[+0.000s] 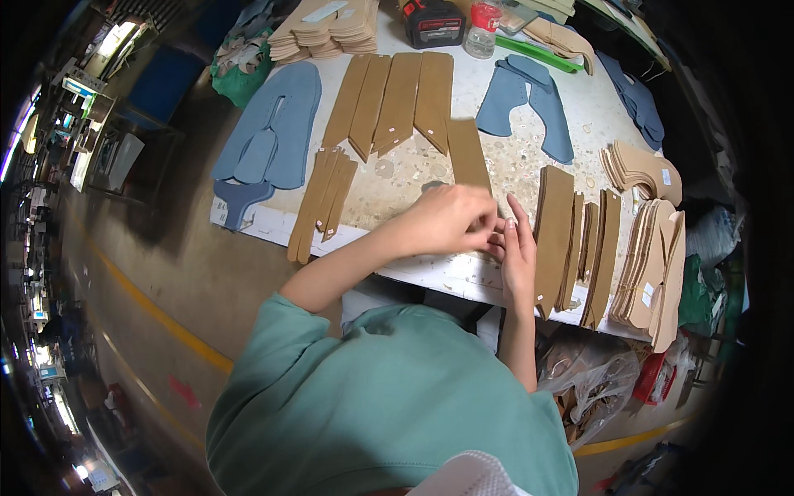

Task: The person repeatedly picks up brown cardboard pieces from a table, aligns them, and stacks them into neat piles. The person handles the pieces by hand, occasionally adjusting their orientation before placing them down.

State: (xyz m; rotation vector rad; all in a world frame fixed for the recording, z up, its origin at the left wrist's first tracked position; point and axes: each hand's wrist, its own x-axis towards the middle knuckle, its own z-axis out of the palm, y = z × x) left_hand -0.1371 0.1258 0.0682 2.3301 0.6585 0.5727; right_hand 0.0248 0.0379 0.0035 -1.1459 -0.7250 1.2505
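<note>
My left hand (455, 219) is over the near part of the table, fingers curled in toward the palm. Whatever its fingertips pinch is too small or hidden to make out. Close against it, my right hand (518, 256) is raised with fingers apart, the index pointing up. Just beyond the left hand lies a brown strip (469, 153), its near end covered by the hand. Farther off, wide brown strips with pointed ends (401, 99) lie side by side, and narrower brown strips (324, 202) rest to the left. Stacks of brown strips (554, 236) stand right of my right hand.
Blue cut pieces (273, 124) lie at the left, others (529, 103) at the far right. Beige stacks (649, 273) line the right edge. A battery pack (434, 23), a bottle (482, 29) and a green tray (542, 54) are at the back. A plastic bag (591, 384) hangs below.
</note>
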